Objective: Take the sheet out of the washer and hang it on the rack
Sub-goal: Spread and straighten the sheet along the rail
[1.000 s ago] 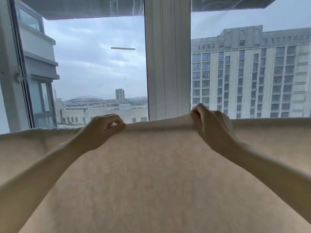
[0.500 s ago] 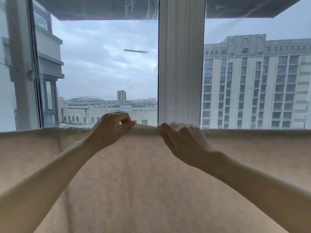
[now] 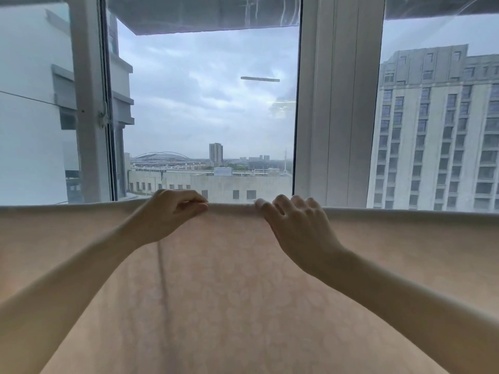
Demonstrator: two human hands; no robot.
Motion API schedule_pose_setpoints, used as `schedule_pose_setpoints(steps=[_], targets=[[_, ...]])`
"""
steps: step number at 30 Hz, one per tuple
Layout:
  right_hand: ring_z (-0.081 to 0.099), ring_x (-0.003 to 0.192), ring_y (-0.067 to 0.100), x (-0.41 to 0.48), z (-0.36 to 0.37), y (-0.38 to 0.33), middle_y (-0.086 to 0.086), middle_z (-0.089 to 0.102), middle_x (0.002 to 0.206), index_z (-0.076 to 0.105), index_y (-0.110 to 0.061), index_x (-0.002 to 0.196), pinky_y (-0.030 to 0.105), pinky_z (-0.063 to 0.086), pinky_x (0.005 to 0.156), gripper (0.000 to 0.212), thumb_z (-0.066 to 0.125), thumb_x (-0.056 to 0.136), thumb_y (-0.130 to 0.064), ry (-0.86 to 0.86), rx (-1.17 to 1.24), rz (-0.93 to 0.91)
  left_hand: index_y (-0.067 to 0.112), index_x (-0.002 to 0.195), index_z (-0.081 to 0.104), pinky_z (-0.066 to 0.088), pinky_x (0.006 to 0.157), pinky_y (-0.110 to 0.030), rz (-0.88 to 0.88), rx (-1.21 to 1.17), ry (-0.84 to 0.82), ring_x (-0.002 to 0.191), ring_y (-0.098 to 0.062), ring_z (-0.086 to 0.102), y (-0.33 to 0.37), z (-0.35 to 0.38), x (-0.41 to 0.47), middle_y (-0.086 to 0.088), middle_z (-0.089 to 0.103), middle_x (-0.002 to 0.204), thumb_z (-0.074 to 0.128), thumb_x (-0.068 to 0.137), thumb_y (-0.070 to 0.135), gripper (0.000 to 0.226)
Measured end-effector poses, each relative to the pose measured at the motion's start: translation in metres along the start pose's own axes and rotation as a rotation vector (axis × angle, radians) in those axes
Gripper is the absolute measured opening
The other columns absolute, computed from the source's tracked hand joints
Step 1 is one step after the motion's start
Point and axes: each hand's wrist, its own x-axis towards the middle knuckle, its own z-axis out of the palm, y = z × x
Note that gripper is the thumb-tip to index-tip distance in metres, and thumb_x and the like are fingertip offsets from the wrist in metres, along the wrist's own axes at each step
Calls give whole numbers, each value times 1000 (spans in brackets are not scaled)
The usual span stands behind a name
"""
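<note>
A pale peach sheet (image 3: 243, 306) with a faint floral pattern fills the lower half of the view, its top fold running level from edge to edge in front of a window (image 3: 205, 103). Whatever it hangs over is hidden beneath the fabric. Two bare arms reach forward to that fold. The left hand (image 3: 172, 211) is curled, thumb and fingers pinching the sheet's top edge. The right hand (image 3: 294, 225) rests close beside it with fingers loosely spread and hooked over the fold — whether it truly grips the cloth cannot be told. Beyond the glass — grey sky and buildings (image 3: 437, 136).
</note>
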Motion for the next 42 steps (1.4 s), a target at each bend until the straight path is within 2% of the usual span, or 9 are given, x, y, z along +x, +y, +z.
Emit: schedule_pose_setpoints(steps=[4,8,15,19,23,29,33,37,42], targets=[[61,81,24,3,4,-8,4,64,103,52,-21,131,38,49,74,36,54,95,-21,19,9,67,27,104,73,51,85,-21,-47,-34,75,88,4,66,-27,-16,-11,18,71,95,59,82,45,31],[63,87,25,9,-1,-19,5,64,107,52,-19,129,40,49,77,33,44,97,-25,11,92,30,18,91,75,50,78,-29,-48,27,169,78,-9,67,-20,-7,1,9,71,79,65,90,20,11],[61,89,23,34,-3,-30,0,59,111,39,-21,135,34,48,69,35,40,100,-21,22,204,-51,20,84,57,35,68,-22,80,73,399,74,-7,51,17,13,33,12,55,80,52,94,19,12],[62,89,23,47,6,-42,1,59,110,36,-18,136,36,51,69,35,38,101,-24,18,236,-66,22,83,55,39,67,-22,77,68,263,75,-3,53,16,24,32,14,56,80,51,97,21,15],[61,82,21,55,15,-52,-1,60,101,40,-22,130,31,40,61,30,44,100,-22,32,215,-89,21,83,58,41,68,-20,63,131,209,77,-2,55,0,15,24,13,57,82,54,96,17,14],[59,77,20,66,21,-66,0,57,96,42,-22,122,31,32,56,41,59,87,-9,20,184,-145,18,85,61,41,67,-14,-154,153,311,74,5,55,-30,-33,3,16,58,79,55,96,14,13],[60,76,18,67,25,-70,-2,59,97,47,-22,122,29,32,57,41,62,85,-9,40,181,-150,19,98,70,44,76,-23,-376,103,200,89,-4,60,-59,-60,-26,9,67,94,52,98,18,18],[64,78,16,76,25,-81,-5,61,97,52,-23,113,28,34,54,28,65,88,-19,73,207,-151,17,107,73,47,93,-28,-448,20,118,101,-8,64,-73,-67,-50,6,72,103,61,94,15,18],[65,76,19,94,19,-98,-4,60,88,53,-16,101,28,37,55,9,56,94,-12,62,304,-76,16,96,75,47,84,-21,-380,72,235,89,-8,66,-81,-69,-51,5,72,90,65,91,15,12]])
